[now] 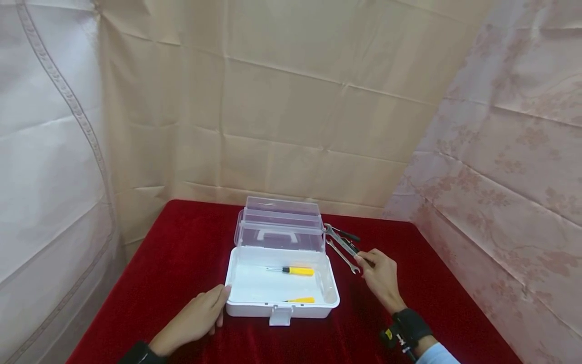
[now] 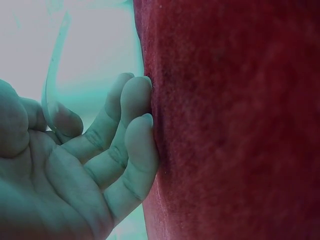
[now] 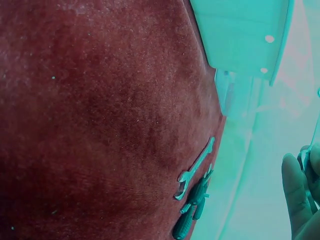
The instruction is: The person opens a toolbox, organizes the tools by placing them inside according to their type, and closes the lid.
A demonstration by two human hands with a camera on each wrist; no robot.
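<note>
Wrench (image 1: 337, 235) gripped near one end by the right hand (image 1: 381, 277), right of the white toolbox (image 1: 304, 311), far end beside its open clear lid (image 1: 282, 218). Left hand (image 1: 197, 314) pinches the box's left front rim. Risks: end-only hold could let the wrench tip or slip; a low sweep could clip the lid or drag the smaller wrench (image 1: 342, 256) (lies just beside); easing the left pinch could let the box skid.
</note>
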